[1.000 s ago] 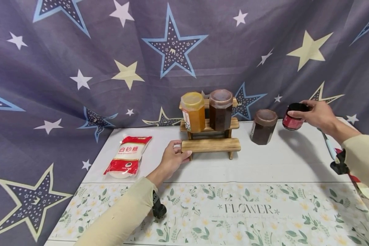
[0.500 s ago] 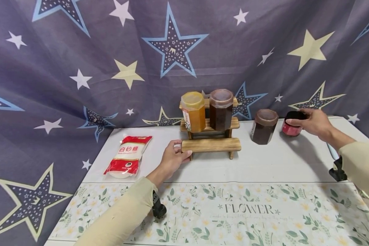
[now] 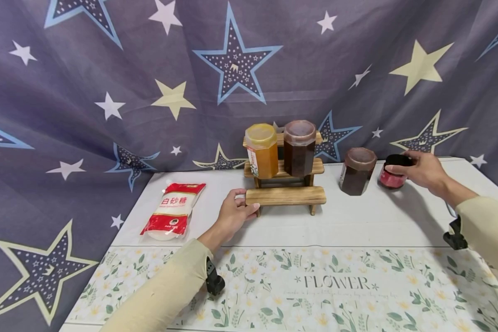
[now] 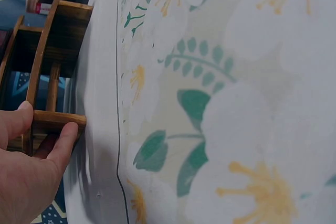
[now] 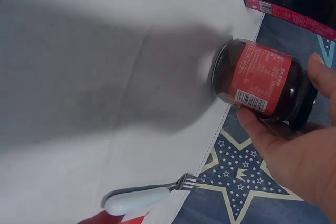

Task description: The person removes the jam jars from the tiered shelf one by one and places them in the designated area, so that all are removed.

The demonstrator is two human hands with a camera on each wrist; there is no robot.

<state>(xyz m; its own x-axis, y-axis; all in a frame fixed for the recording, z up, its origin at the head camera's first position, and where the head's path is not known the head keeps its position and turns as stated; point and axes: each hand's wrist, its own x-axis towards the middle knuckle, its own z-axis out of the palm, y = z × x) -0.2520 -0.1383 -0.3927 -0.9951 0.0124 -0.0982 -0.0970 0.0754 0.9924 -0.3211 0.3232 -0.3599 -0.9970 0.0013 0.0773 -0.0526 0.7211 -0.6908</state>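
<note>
My left hand (image 3: 232, 213) grips the left end of the front step on a small wooden tiered stand (image 3: 288, 196), thumb and fingers around the board. On the step behind it are an amber jar (image 3: 265, 159) with a yellow lid and a dark brown jar (image 3: 300, 157). At the far right, my right hand (image 3: 425, 173) holds a small jar with a red label (image 5: 257, 80) and a black lid, gripped near the lid. The jar is upright, its base close to the white cloth.
Another dark brown jar (image 3: 357, 174) stands between the stand and the right hand. At the left lies a red and white sugar bag (image 3: 172, 210). A fork with a pale blue handle (image 5: 139, 200) lies near the cloth's edge. A starred curtain (image 3: 191, 69) hangs behind.
My right hand has lowered the small red-labelled jar toward the table, slightly closer to the dark brown jar. The left hand and the stand have stayed put.
</note>
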